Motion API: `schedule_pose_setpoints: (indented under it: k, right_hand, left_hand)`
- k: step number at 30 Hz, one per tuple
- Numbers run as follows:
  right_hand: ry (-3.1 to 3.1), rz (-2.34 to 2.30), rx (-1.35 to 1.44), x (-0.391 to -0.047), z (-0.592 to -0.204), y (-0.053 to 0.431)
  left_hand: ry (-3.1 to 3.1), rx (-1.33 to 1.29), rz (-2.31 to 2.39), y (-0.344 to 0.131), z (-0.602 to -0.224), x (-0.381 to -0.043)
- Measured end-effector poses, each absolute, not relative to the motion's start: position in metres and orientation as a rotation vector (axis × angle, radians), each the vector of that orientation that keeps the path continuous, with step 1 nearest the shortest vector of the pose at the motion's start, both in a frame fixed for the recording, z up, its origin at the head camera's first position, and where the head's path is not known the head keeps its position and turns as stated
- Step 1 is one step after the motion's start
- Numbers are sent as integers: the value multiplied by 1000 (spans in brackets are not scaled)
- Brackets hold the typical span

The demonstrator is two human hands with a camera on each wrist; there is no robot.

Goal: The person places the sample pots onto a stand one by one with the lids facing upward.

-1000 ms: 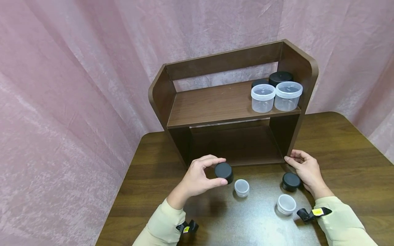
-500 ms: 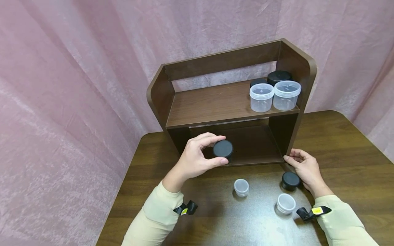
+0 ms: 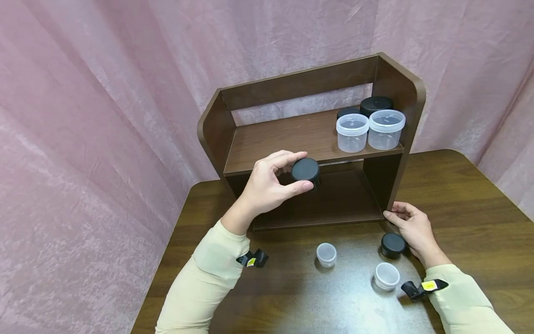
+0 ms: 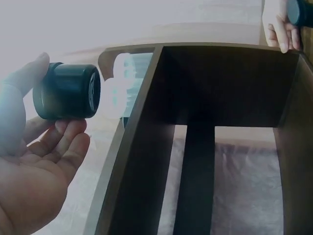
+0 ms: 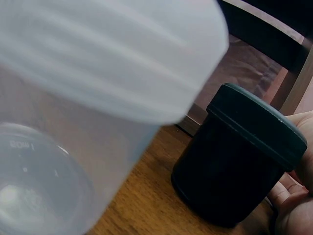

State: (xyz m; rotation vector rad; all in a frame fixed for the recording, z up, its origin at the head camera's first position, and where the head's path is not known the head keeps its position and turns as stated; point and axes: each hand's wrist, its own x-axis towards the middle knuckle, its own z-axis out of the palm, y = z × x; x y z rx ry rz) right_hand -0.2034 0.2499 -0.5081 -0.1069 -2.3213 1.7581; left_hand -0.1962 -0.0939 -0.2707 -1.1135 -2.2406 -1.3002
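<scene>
My left hand (image 3: 271,181) pinches a small black lidded jar (image 3: 306,170) between thumb and fingers, raised in front of the brown shelf unit's (image 3: 292,162) middle board. In the left wrist view the black jar (image 4: 68,92) is seen from its side and base, level with the upper shelf. My right hand (image 3: 413,229) touches the lower front corner of the shelf's right side panel. Beside that hand a second black jar (image 3: 393,245) stands on the table. Two small clear jars (image 3: 327,254) with whitish lids stand nearby, the larger one (image 5: 98,63) close to the right wrist camera.
On the right of the upper shelf stand two larger clear jars (image 3: 352,133) in front, with two black jars (image 3: 376,105) behind them. The wooden table (image 3: 459,199) extends around the unit. A pink curtain (image 3: 104,139) hangs behind.
My left hand has lifted the black jar from low over the table up to the height of the shelf's middle board. The right hand stays at the panel corner.
</scene>
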Motion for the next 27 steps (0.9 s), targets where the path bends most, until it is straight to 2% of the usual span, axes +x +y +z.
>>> schedule_pose_setpoints:
  k: [8, 27]
  right_hand:
    - [-2315, 1773, -99, -205, -511, 250]
    - [-2338, 1769, -126, -204, -508, 251]
  left_hand:
    - [-2268, -1002, -1413, -85, -249, -205]
    - [-2392, -734, -1454, -72, -243, -277]
